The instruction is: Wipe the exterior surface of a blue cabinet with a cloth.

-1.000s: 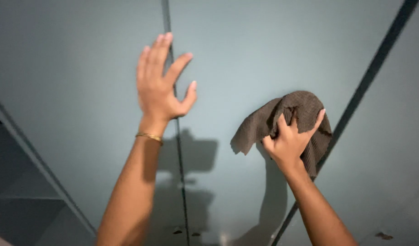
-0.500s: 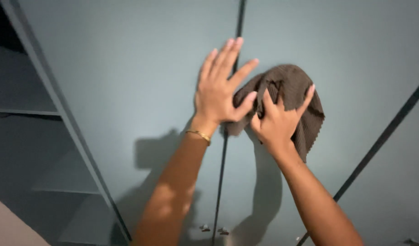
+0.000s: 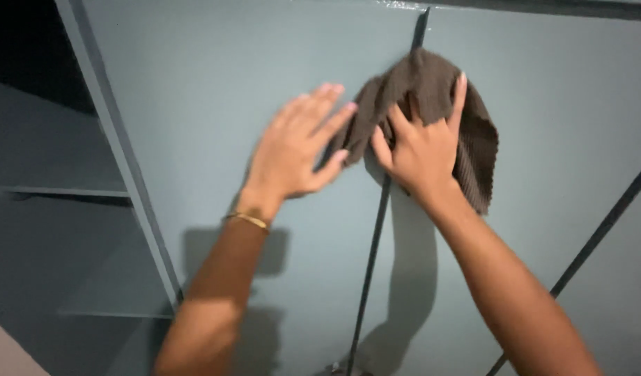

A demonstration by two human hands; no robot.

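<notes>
right hand pressed against a brown ribbed cloth, fingers spread over it, bunching it flat on the pale blue-grey cabinet door. cloth sits high on the door, straddling the dark vertical seam between two panels, lower edge hanging free to the right of the wrist. left hand open, fingers extended and together, holds nothing; fingertips just beside the cloth's left edge, contact unclear due to blur. thin gold bracelet on left wrist. open shelves at left.
</notes>
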